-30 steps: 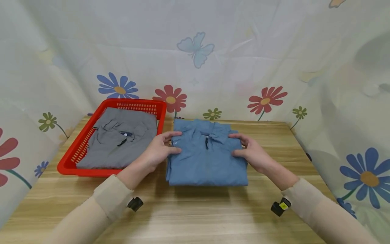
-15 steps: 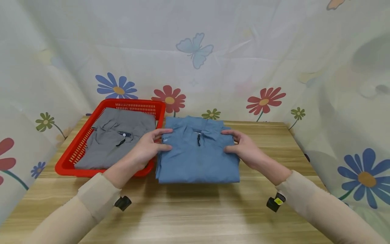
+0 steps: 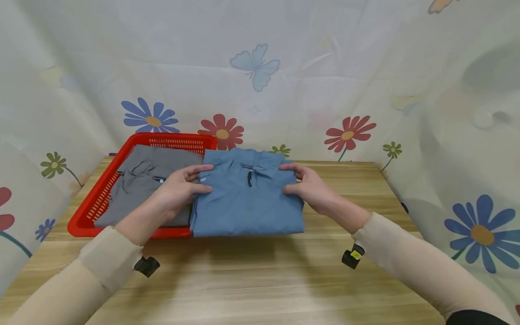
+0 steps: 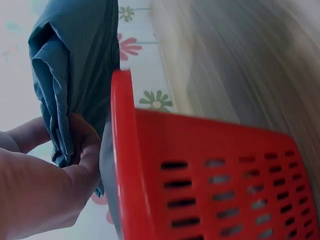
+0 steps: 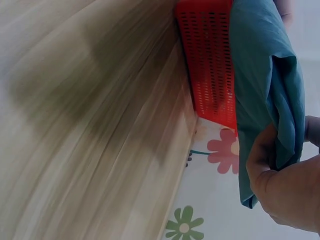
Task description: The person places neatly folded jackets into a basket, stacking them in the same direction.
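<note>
A folded blue shirt (image 3: 248, 207) with a dark zip pull at its collar hangs in the air above the table, level. My left hand (image 3: 175, 192) grips its left side, thumb on top; in the left wrist view the fingers curl under the folded layers. On the opposite side my right hand (image 3: 314, 189) holds the shirt the same way, its fingers tucked beneath the cloth in the right wrist view. The shirt's left edge overlaps the right rim of a red plastic basket (image 3: 87, 212). Inside the basket lies a folded grey shirt (image 3: 138, 198), partly hidden by my left hand and the blue shirt.
The basket stands at the left of a wooden table (image 3: 260, 280), its perforated side wall (image 4: 220, 175) close under my left hand. A white curtain (image 3: 308, 90) printed with flowers encloses the table at the back and both sides.
Both hands have carried the blue shirt leftward and somewhat up, from beside the basket to over its right rim. The basket and grey shirt stay in place; the head view has shifted slightly.
</note>
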